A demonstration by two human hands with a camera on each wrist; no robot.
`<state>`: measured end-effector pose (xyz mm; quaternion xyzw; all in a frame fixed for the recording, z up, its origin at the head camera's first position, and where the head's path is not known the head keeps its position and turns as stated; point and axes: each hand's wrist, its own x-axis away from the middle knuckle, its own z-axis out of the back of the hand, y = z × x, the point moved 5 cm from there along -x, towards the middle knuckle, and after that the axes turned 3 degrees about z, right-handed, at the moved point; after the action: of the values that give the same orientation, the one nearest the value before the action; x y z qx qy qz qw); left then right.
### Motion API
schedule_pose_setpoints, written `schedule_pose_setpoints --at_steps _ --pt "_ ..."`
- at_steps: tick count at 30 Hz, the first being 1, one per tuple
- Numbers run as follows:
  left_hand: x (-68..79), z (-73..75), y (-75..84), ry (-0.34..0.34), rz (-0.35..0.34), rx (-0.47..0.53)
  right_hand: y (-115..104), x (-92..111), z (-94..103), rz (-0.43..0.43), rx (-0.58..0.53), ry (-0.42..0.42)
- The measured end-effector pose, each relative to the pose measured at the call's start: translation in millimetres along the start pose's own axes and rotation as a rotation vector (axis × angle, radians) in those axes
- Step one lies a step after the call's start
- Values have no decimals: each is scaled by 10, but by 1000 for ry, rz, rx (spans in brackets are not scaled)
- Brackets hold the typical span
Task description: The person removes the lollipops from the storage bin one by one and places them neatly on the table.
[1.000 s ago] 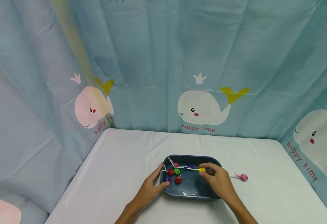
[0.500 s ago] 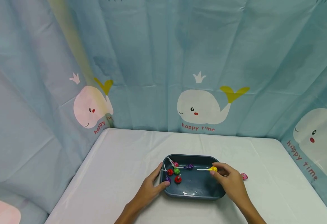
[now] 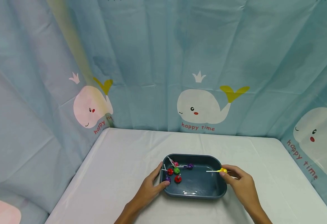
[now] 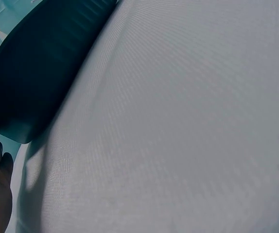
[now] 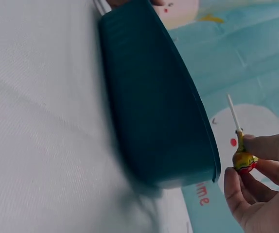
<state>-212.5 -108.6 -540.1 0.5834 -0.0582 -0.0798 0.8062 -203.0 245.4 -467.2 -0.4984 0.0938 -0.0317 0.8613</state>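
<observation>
A dark blue-grey plastic tray with rounded corners stands on the white-covered table. My left hand grips its left end, thumb over the rim and fingers along the outer wall. At the opposite end, my right hand pinches a yellow-wrapped lollipop by its candy, the white stick pointing left over the tray. The right wrist view shows this lollipop held between thumb and fingers, beside the tray's outer wall. Inside the tray lie a green lollipop, a purple lollipop and a red lollipop, among several.
White cloth covers the table. Behind it and at both sides hangs a light blue curtain printed with whales. The tray's dark side wall fills the upper left of the left wrist view.
My right hand has moved right with the yellow lollipop, from over the tray's middle to its right rim. A pink lollipop on the table is now hidden behind that hand. My left hand stays put.
</observation>
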Motion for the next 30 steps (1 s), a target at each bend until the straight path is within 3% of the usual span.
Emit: schedule_pose_setpoints --at_steps 17,30 --pt "-1 3 0 2 3 2 276 18 225 -95 46 70" --pt "-6 2 12 -4 -2 2 477 5 345 -169 173 106"
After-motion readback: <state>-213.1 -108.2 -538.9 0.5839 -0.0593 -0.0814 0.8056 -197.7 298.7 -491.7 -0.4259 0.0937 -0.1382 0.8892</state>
